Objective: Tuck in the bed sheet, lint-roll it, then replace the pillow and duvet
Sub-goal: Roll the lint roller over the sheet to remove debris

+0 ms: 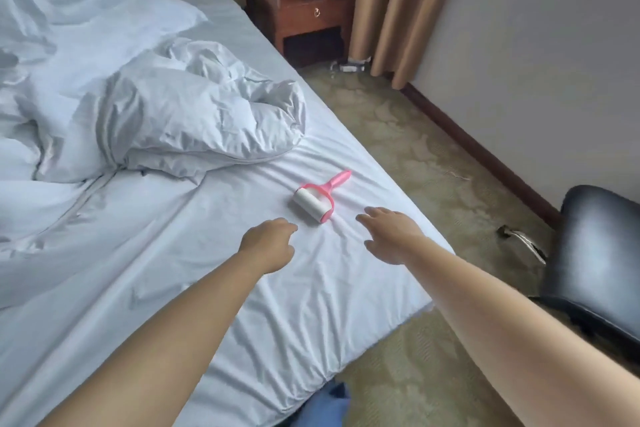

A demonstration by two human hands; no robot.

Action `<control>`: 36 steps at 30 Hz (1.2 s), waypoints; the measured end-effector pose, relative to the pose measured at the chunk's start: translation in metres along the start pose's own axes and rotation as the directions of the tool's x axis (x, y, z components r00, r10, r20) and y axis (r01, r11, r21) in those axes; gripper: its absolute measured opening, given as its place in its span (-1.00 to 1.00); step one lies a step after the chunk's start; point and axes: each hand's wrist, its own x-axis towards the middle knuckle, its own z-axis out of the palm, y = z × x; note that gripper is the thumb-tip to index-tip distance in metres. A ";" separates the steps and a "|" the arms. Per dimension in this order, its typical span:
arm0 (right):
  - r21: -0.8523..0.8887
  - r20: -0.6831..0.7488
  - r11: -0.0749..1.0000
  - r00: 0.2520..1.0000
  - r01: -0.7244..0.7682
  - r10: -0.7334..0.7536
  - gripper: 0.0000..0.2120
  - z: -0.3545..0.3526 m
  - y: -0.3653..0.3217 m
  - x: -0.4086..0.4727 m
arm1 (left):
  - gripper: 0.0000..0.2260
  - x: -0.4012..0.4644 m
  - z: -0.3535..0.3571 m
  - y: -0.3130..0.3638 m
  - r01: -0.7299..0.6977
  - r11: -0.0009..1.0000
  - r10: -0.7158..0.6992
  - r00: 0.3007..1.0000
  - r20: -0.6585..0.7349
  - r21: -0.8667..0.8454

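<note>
Lint roller (317, 197): white paper drum, pink frame and tapered pink handle, laid flat on the white bed sheet (242, 288) just below the crumpled duvet (194, 114). Left hand (268, 244) is held just left of the roller, fingers loosely curled, nothing gripped. Right hand (389, 234) is spread open just right of it, nothing gripped.

Both forearms are bare from the elbow down, with no sleeves, watch, rings or bracelets showing on the left hand (268, 241) or the right hand (391, 234). Below the left forearm, a patch of blue clothing (332, 406) shows.
</note>
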 end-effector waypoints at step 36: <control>-0.251 -0.131 0.887 0.894 0.388 -0.428 -0.76 0.094 0.082 0.233 | -0.62 0.103 0.147 0.028 0.369 0.897 -0.407 0.905 -0.126 -0.243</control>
